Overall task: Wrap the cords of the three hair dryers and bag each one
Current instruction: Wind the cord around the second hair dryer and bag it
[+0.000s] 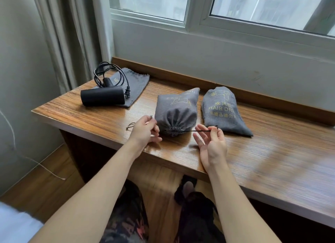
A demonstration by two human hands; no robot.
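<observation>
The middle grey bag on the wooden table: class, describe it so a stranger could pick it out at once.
Start at the wooden table under the window, where three grey bags lie in a row. The middle bag lies between an empty flat bag under a black hair dryer and a full bag reading HAIR DRYER. Only it has its gathered mouth facing the person, with the right hand pinching its black drawstring.

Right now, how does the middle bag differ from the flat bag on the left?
The middle bag bulges, full; the flat bag lies empty. The middle bag's mouth is cinched by a drawstring that the right hand pinches; the flat bag has a black hair dryer resting on it. Both are grey fabric.
</observation>
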